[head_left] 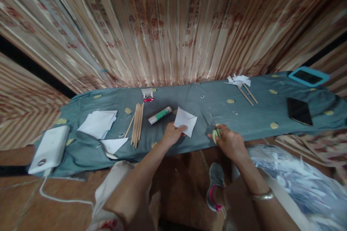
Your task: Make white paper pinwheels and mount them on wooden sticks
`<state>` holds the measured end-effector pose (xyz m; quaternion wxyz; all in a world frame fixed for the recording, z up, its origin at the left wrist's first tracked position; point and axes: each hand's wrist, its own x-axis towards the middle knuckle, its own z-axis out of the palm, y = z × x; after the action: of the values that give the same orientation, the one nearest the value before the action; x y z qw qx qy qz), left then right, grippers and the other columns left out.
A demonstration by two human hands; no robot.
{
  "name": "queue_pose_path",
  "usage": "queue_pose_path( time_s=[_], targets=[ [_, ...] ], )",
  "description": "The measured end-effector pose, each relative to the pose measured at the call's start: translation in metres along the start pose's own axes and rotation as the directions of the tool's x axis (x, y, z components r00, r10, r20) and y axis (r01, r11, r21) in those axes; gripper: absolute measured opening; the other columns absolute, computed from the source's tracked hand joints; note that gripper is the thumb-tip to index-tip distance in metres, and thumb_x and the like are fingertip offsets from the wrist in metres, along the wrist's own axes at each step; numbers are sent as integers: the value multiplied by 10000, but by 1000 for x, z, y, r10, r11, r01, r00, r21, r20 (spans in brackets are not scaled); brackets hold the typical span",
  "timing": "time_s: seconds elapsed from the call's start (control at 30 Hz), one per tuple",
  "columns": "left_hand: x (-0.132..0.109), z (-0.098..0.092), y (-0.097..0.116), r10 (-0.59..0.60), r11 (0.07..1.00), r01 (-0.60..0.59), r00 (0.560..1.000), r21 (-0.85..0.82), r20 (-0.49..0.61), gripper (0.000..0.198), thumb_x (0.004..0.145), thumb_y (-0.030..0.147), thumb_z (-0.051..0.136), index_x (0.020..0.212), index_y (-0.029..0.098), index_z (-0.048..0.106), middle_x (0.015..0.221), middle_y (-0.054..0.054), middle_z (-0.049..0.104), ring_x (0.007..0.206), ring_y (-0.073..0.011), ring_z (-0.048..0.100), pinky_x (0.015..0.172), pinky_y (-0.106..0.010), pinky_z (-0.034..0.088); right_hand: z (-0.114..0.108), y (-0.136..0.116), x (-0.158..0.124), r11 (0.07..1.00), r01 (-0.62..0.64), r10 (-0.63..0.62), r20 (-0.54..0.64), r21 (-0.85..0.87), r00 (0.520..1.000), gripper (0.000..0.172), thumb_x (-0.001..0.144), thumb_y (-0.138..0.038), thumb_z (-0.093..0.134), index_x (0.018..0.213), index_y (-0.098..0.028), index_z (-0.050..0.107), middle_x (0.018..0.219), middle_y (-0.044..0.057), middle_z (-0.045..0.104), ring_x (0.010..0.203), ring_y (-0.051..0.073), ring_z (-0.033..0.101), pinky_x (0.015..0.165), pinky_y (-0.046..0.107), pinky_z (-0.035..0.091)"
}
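A white paper square [187, 120], with a slit or fold line running in from its edge, is pinched in my left hand [173, 133] above the cloth. My right hand [230, 140] grips the green handles of a pair of scissors [216, 133], whose blades point away from me, apart from the paper. Just beyond my left hand lies a glue stick [159, 115] with a green label. Left of it are several wooden sticks [137, 124] side by side and a small open red box [148, 95] of small metal pieces.
A green cloth [189, 95] covers the narrow table. Left: a paper stack [97, 123], a cut paper piece [115, 145], a white power bank [50, 149] with a cable. Right: paper pinwheels [238, 80] on sticks, a black phone [299, 111], a blue-framed device [309, 76]. Below: a plastic bag [295, 184].
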<state>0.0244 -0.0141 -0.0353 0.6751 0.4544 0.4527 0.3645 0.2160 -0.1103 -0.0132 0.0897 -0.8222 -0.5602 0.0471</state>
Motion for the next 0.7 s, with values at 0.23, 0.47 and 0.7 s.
queue_pose_path(
  time_s=[0.23, 0.47, 0.7],
  targets=[
    [-2, -7, 1, 69, 994, -77, 993, 78, 99, 445, 622, 114, 690, 1062, 153, 636, 666, 21, 656, 563, -133, 626, 525, -219, 496, -10, -22, 52, 983, 59, -42, 99, -175, 994, 387, 857, -371, 574, 1081, -56, 585, 892, 267, 707, 879, 361, 698, 710, 377, 480],
    [-7, -31, 3, 226, 817, -241, 970, 523, 94, 585, 736, 162, 660, 1303, 157, 519, 794, -6, 703, 600, -124, 601, 648, -255, 503, -11, -27, 84, 952, 107, -58, 174, -286, 983, 367, 853, -364, 589, 1047, -53, 606, 932, 262, 702, 927, 354, 685, 740, 372, 481],
    [-23, -60, 21, 365, 634, -308, 928, 709, 77, 230, 794, 135, 612, 1005, 177, 692, 894, -32, 722, 755, -147, 646, 746, -263, 501, -6, -20, 86, 930, 134, -76, 178, -342, 981, 340, 911, -390, 468, 1011, -117, 644, 893, 221, 711, 881, 339, 690, 700, 368, 462]
  ],
)
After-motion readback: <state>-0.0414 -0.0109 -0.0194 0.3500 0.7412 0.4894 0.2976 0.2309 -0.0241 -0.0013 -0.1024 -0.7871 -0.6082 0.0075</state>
